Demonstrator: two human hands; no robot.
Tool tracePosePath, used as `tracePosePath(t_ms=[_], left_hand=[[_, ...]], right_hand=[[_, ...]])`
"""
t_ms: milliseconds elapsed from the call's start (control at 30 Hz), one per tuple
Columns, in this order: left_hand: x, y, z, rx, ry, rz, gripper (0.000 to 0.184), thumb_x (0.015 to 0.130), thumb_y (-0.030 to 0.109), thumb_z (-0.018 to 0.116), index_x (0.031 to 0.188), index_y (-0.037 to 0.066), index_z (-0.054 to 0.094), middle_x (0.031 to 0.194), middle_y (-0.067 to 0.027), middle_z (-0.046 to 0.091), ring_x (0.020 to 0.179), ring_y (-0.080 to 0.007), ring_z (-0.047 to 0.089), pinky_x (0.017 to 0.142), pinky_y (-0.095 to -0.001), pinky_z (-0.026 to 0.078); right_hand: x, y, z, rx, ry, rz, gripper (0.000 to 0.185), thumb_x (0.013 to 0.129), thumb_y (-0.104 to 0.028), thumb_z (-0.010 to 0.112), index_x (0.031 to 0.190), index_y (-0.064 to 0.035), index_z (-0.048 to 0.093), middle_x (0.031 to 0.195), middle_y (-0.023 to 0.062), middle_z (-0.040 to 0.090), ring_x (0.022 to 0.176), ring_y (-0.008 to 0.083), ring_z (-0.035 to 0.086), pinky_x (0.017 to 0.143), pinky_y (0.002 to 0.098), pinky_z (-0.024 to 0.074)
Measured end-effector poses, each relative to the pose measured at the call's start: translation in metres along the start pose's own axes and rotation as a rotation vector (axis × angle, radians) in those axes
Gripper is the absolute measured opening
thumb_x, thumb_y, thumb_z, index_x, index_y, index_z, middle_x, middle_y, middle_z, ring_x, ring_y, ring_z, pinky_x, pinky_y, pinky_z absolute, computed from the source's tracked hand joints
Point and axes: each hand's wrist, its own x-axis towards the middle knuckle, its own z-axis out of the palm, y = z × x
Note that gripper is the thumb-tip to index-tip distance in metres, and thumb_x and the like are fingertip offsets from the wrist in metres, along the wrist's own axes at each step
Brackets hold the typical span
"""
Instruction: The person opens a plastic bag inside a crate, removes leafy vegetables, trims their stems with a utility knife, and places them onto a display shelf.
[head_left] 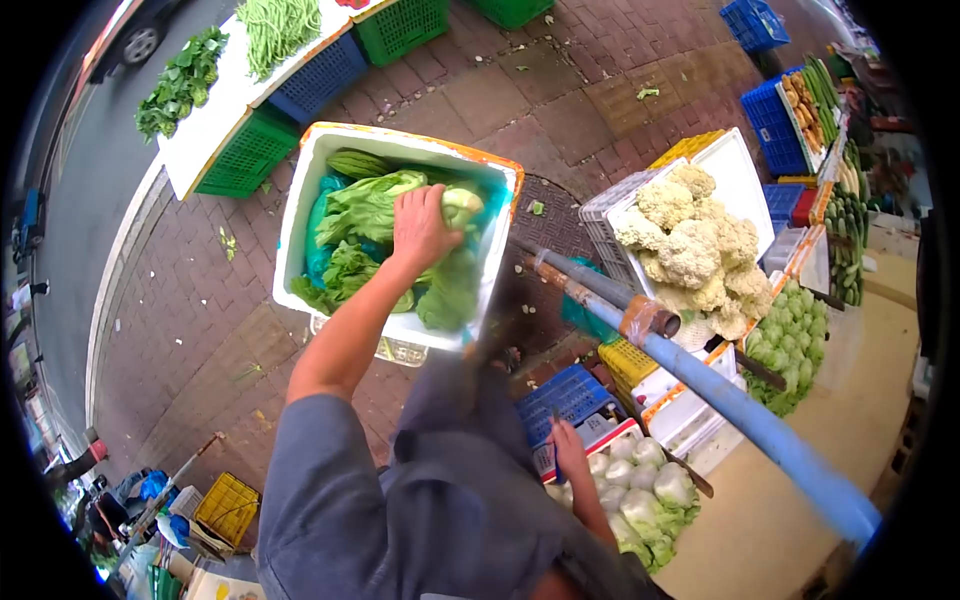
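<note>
A white foam box (290, 262) with an orange-taped rim holds leafy green vegetables (365, 208) and teal plastic. Inside it, my left hand (424, 228) has its fingers wrapped round a leafy vegetable with a pale stem end (460, 206). Lower right, my right hand (568, 450) is closed around a thin dark object (556, 430), perhaps a knife, with its lower part partly hidden. That hand is beside a box of round white-green vegetables (640, 480).
Cauliflowers (695, 245) fill a box at right, near green heads (790, 340). A blue pole (740, 405) slants across the right side. Green beans (278, 30) and leafy bunches (185, 80) lie on a stand at upper left. A yellow crate (228, 508) is lower left.
</note>
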Motion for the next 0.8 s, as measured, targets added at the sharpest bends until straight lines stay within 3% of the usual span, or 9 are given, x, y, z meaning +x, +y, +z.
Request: tracePosePath(t_ms=[67, 133, 200, 267, 367, 500, 600, 800], left_hand=[[-0.015, 0.023, -0.045, -0.114, 0.040, 0.049, 0.072, 0.064, 0.025, 0.085, 0.125, 0.005, 0.052, 0.115, -0.0155, 0.058, 0.109, -0.0343, 0.054, 0.100, -0.0464, 0.040], [-0.032, 0.054, -0.091, -0.191, 0.002, 0.044, 0.071, 0.063, 0.023, 0.084, 0.124, 0.005, 0.053, 0.114, -0.0162, 0.058, 0.109, -0.0353, 0.054, 0.098, -0.0457, 0.041], [-0.051, 0.079, -0.126, -0.254, -0.076, 0.028, 0.069, 0.063, 0.020, 0.082, 0.124, 0.004, 0.054, 0.112, -0.0169, 0.058, 0.108, -0.0359, 0.054, 0.097, -0.0454, 0.042], [-0.070, 0.098, -0.143, -0.289, -0.051, 0.066, 0.068, 0.063, 0.021, 0.082, 0.123, 0.004, 0.055, 0.109, -0.0172, 0.059, 0.105, -0.0375, 0.055, 0.095, -0.0460, 0.043], [-0.094, 0.129, -0.171, -0.312, -0.105, 0.068, 0.066, 0.064, 0.023, 0.083, 0.122, 0.005, 0.056, 0.108, -0.0171, 0.061, 0.103, -0.0383, 0.057, 0.093, -0.0465, 0.044], [-0.120, 0.154, -0.183, -0.303, -0.067, 0.129, 0.069, 0.064, 0.025, 0.085, 0.123, 0.006, 0.056, 0.110, -0.0170, 0.061, 0.104, -0.0380, 0.057, 0.093, -0.0471, 0.045], [-0.135, 0.160, -0.179, -0.317, -0.109, 0.087, 0.073, 0.060, 0.017, 0.083, 0.125, 0.006, 0.054, 0.116, -0.0177, 0.058, 0.110, -0.0390, 0.055, 0.096, -0.0465, 0.044], [-0.148, 0.171, -0.170, -0.334, -0.117, 0.110, 0.072, 0.061, 0.018, 0.085, 0.124, 0.007, 0.054, 0.115, -0.0175, 0.059, 0.110, -0.0389, 0.055, 0.097, -0.0466, 0.045]], right_hand=[[0.000, -0.085, 0.009, -0.094, -0.023, -0.056, 0.037, 0.102, -0.027, 0.054, 0.131, -0.0033, 0.059, 0.089, 0.0124, 0.068, 0.077, 0.0242, 0.066, 0.070, 0.0354, 0.0524], [0.004, -0.153, 0.018, -0.250, 0.021, -0.597, 0.043, 0.099, -0.023, 0.058, 0.136, -0.0031, 0.055, 0.105, 0.0207, 0.071, 0.092, 0.0356, 0.070, 0.079, 0.0384, 0.0540], [-0.004, -0.224, 0.022, -0.325, 0.059, -0.962, 0.048, 0.096, -0.020, 0.063, 0.139, -0.0026, 0.053, 0.115, 0.0271, 0.067, 0.100, 0.0403, 0.069, 0.082, 0.0406, 0.0546], [-0.033, -0.285, 0.022, -0.367, 0.010, -0.937, 0.050, 0.094, -0.019, 0.066, 0.139, -0.0012, 0.053, 0.114, 0.0276, 0.067, 0.099, 0.0425, 0.068, 0.083, 0.0436, 0.0546], [-0.044, -0.318, 0.025, -0.474, 0.010, -1.133, 0.055, 0.092, -0.023, 0.067, 0.139, -0.0004, 0.050, 0.110, 0.0286, 0.067, 0.095, 0.0452, 0.067, 0.080, 0.0478, 0.0543], [-0.055, -0.313, 0.028, -0.623, 0.016, -1.069, 0.063, 0.091, -0.031, 0.068, 0.141, -0.0013, 0.045, 0.099, 0.0276, 0.069, 0.090, 0.0457, 0.067, 0.075, 0.0518, 0.0531], [-0.061, -0.298, 0.025, -0.642, 0.024, -1.048, 0.062, 0.091, -0.032, 0.067, 0.140, -0.0010, 0.046, 0.096, 0.0277, 0.069, 0.090, 0.0458, 0.067, 0.076, 0.0524, 0.0528], [-0.072, -0.282, 0.016, -0.591, -0.011, -0.945, 0.054, 0.093, -0.032, 0.064, 0.140, -0.0097, 0.048, 0.096, 0.0267, 0.069, 0.091, 0.0458, 0.066, 0.078, 0.0530, 0.0521]])
